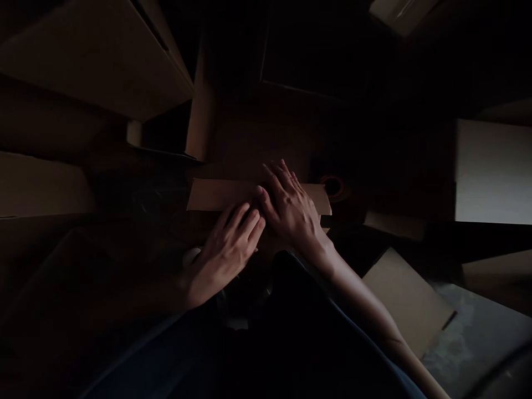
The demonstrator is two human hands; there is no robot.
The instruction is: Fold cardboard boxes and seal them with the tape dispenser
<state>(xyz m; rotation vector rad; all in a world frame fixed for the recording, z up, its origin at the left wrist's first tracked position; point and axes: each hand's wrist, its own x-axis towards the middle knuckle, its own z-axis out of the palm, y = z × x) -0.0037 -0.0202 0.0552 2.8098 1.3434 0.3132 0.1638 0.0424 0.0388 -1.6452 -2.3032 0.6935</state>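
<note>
Biggest worry first: that big carton (pixel 103 61) up on the left sticks a corner toward the work area, so a wide reach forward and left could knock it, and in light this dim it'd be easy to misjudge. The pale box (pixel 494 172) off to the right is well apart from the hands, so I'd call it low risk. The cardboard piece (pixel 407 299) lower right is more of a nuisance: the right forearm passes over its edge in this view (can't tell if they touch), and a swinging elbow might shove it. Then the cardboard flap (pixel 216 194), right in the middle, in front of the person's lap, with both hands at it. The right hand (pixel 295 208) lies flat across its right part, fingers long, thumb out to the side; lean too hard there and I reckon the flap creases or slips askew. The left hand (pixel 233 244) has its fingers curled at the near edge, and I can't tell whether it's pinching anything, so if it isn't, that end could lift. Smallest thing: the reddish ring (pixel 342 188) just beside the flap's right end, easy to bump away if the right hand slides outward.
</note>
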